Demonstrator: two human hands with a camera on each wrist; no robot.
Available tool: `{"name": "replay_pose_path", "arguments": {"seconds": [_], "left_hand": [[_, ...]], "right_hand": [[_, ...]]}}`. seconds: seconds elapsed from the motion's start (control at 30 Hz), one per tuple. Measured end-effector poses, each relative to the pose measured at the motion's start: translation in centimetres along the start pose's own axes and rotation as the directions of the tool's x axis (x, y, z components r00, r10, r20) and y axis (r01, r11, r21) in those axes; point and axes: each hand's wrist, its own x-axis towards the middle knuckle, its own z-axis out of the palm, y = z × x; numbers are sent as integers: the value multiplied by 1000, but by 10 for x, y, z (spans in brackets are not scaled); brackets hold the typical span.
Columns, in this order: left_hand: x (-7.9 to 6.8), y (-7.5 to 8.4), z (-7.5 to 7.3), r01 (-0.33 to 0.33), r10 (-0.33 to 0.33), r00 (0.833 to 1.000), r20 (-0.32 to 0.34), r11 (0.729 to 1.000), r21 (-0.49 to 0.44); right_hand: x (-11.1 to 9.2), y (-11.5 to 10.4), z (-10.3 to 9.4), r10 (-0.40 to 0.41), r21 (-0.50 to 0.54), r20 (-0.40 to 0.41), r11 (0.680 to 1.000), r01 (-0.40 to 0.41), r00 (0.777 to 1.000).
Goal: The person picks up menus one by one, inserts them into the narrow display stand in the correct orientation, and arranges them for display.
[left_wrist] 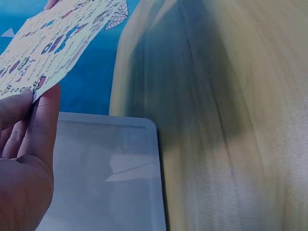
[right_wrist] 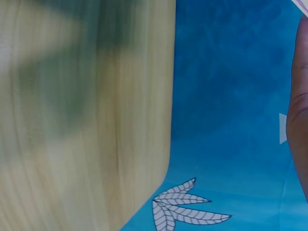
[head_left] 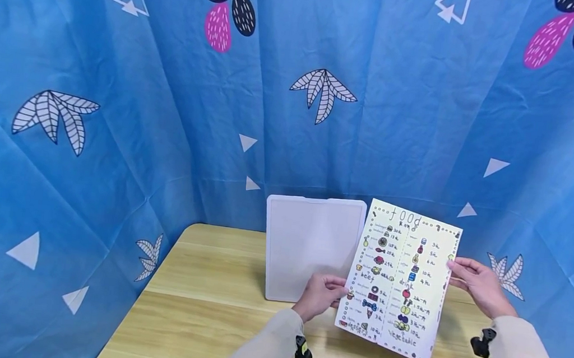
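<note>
A hand-drawn menu sheet (head_left: 395, 283) headed "food", with small coloured drawings and prices, is held up tilted over the table. My left hand (head_left: 322, 295) pinches its left edge between thumb and fingers; the left wrist view shows the menu sheet (left_wrist: 53, 43) in that grip. On the opposite side my right hand (head_left: 478, 283) pinches the right edge, thumb in front and fingers behind. A white board with a raised rim (head_left: 312, 248) stands at the back, left of the sheet, which overlaps its right edge. In the right wrist view only part of the right hand (right_wrist: 299, 106) shows.
The wooden table (head_left: 197, 295) has a rounded back left corner. A blue patterned curtain (head_left: 309, 158) hangs behind it and along both sides. Both wrists carry a small black device, and the sheet's shadow falls on the wood.
</note>
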Motion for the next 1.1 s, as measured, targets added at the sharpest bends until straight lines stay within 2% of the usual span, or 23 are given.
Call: {"name": "replay_pose_path", "arguments": {"seconds": [0.17,0.3,0.53,0.77,1.0,1.1], "left_hand": [[3,6,-3,-2,2,1000,-5,1000,9],[5,12,-4,-15,15,1000,-7,1000,20],[7,21,-7,-50,50,999,0,998,40],[7,31,-10,-67,67,998,15,997,35],[9,36,-12,-67,67,997,28,998,10],[10,36,-11,-67,67,997,34,998,7]], "right_hand": [[5,-9,-2,-10,-106,-19,994,7,1000],[10,-18,-3,-21,-134,-14,991,19,1000],[15,-29,-3,-34,-242,-32,970,25,999],[19,-37,-4,-41,-212,-39,977,32,998],[20,-48,-1,-84,-70,-32,994,82,996],[22,-52,-1,-96,-62,-33,994,94,995]]}}
